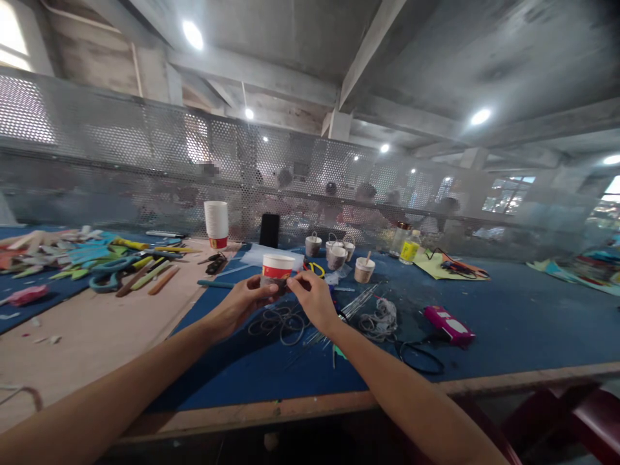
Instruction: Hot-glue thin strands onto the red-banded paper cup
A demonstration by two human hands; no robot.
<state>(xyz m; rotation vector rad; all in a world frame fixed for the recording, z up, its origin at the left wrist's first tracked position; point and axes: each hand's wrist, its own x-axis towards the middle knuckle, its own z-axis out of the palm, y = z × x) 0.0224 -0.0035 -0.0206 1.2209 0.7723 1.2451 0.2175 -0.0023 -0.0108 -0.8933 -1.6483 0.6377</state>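
Note:
My left hand [247,300] is closed round the lower left side of a red-and-white paper cup [278,259], which stands upright above the blue table covering. A grey band, like wound cord, shows round the cup's lower part between my fingers. At the cup's right side my right hand [316,297] is pinched, with its fingertips against or very close to that grey band. What they hold is too small to make out. Loose loops of grey cord [289,328] lie on the table below my hands. Thin metal wires [356,303] are spread beneath and beyond my right wrist.
Grey-wrapped cups [336,258] stand beyond my hands, beside a yellow-labelled bottle [409,248]. Stacked paper cups [216,223] and a black phone [270,230] are at the back. Scissors [109,274] and tools lie left; a magenta device [449,325] and tangled cord [382,320] right.

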